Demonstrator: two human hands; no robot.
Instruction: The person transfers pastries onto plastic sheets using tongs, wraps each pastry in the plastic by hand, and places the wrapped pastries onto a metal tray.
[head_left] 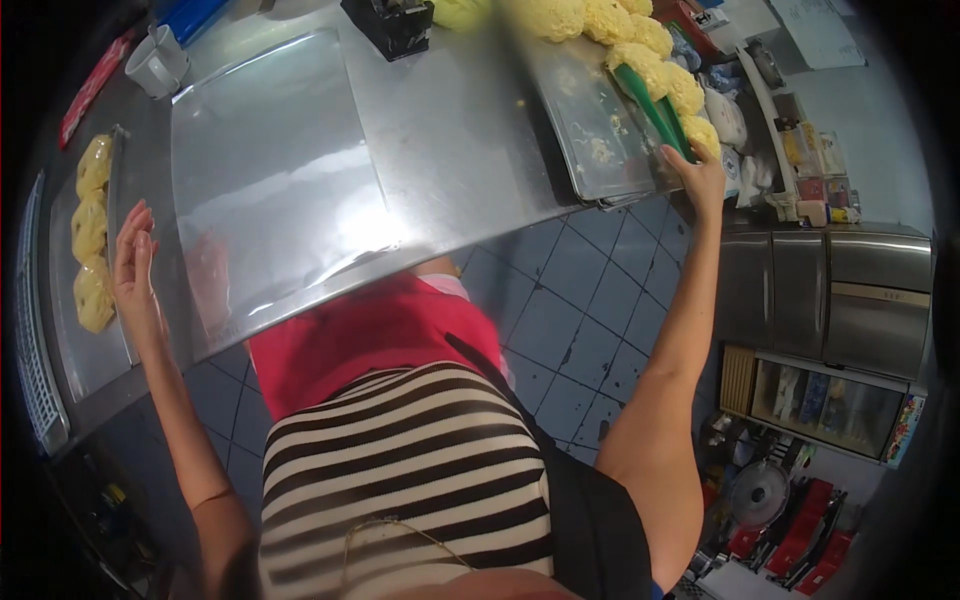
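Note:
My right hand (pixel 698 175) grips a pair of green tongs (pixel 652 107) at the upper right. Their far end touches one of several yellow, lumpy dough-like balls (pixel 640 68) piled along a metal tray (pixel 600 165) with crumbs on its bare part. My left hand (pixel 135 262) holds nothing, its fingers loosely stretched out and a little bent. It hovers beside a narrow tray (pixel 100 375) on the left, where three yellow pieces with dark spots (pixel 92 228) sit in a row.
A clear plastic sheet (pixel 275 170) lies on the steel table (pixel 450 130). Near the back are a white mug (pixel 157 62) and a black box-like holder (pixel 395 25). A blue grid rack (pixel 38 330) stands at the far left. Steel cabinets (pixel 830 295) are on the right.

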